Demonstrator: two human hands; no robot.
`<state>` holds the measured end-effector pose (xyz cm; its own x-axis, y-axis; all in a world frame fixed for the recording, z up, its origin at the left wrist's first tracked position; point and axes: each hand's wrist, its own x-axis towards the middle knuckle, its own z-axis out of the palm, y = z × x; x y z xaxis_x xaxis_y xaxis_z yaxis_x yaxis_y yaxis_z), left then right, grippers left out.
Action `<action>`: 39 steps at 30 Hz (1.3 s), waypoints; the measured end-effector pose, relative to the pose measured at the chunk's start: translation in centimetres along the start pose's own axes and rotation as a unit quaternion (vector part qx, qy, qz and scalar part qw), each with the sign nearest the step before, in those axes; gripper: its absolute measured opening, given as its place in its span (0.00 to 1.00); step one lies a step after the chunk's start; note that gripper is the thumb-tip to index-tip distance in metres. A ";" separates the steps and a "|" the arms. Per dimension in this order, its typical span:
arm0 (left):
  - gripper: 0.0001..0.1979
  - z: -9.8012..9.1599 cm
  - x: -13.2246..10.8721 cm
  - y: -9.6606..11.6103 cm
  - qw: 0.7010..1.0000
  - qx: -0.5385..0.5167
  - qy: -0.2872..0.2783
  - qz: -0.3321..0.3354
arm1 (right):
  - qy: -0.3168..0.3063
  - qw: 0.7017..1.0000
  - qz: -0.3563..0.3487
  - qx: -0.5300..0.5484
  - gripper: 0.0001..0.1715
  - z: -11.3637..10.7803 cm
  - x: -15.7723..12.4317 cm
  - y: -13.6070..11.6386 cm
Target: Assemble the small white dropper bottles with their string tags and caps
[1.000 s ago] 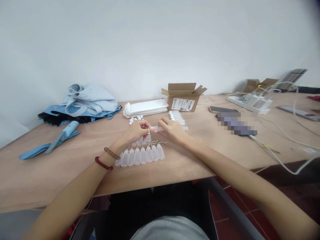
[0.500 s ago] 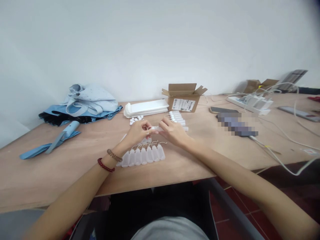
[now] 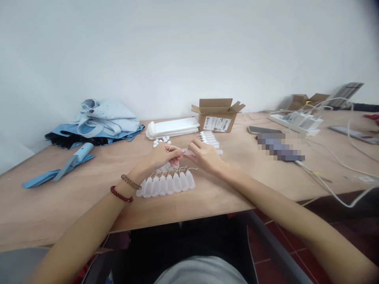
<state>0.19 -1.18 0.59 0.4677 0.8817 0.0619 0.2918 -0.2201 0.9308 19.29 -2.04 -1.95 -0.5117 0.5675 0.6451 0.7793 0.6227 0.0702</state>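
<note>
Over the table, my right hand (image 3: 204, 154) is closed around a translucent white plastic tube (image 3: 218, 152) that lies sideways, its far end sticking out past the fingers. My left hand (image 3: 167, 154) pinches the tube's left end between thumb and fingers, which cover the cap and most of its cord. Just below, a row of several frosted plastic tubes (image 3: 169, 185) with thin cords lies side by side. Small white caps (image 3: 161, 141) are grouped behind my left hand. Behind my right hand lies another stack of white tubes (image 3: 209, 139).
An open cardboard box (image 3: 217, 118) and white flat packs (image 3: 174, 127) stand at the wall. Left are a pale blue bag (image 3: 106, 116) and a folded blue umbrella (image 3: 74, 161). On the right lie phones (image 3: 264, 130), a power strip (image 3: 299, 123) and loose cables (image 3: 334, 191).
My left hand has turned and shifted slightly left, its thumb now over the tube's end. The cord loop seen there before is mostly hidden. My right hand stays almost still.
</note>
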 end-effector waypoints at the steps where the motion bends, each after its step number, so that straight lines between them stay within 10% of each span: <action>1: 0.18 0.0 0.0 -0.1 1.000 0.008 -0.001 0.006 | -0.002 1.000 -0.008 -0.004 0.14 0.1 0.0 0.0; 12: 0.16 0.1 -0.3 0.3 0.997 0.029 0.049 0.053 | 0.010 0.999 0.005 0.049 0.09 0.1 0.2 0.3; 20: 0.21 -0.1 0.2 -0.4 0.997 -0.051 0.001 -0.054 | 0.025 0.999 0.011 0.046 0.14 0.1 0.1 0.1; 32: 0.14 0.0 -0.3 0.3 0.996 0.025 0.049 0.075 | 0.007 0.995 0.035 0.093 0.12 0.5 0.1 0.6; 39: 0.23 -0.3 0.4 -0.5 0.998 0.055 0.039 0.008 | 0.048 0.991 0.041 0.114 0.12 0.6 0.2 0.9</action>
<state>0.01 -0.61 0.23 0.4070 0.9070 0.1082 0.3769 -0.2746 0.8846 19.65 -1.06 -2.25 -0.4044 0.5747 0.7114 0.7093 0.6881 -0.1527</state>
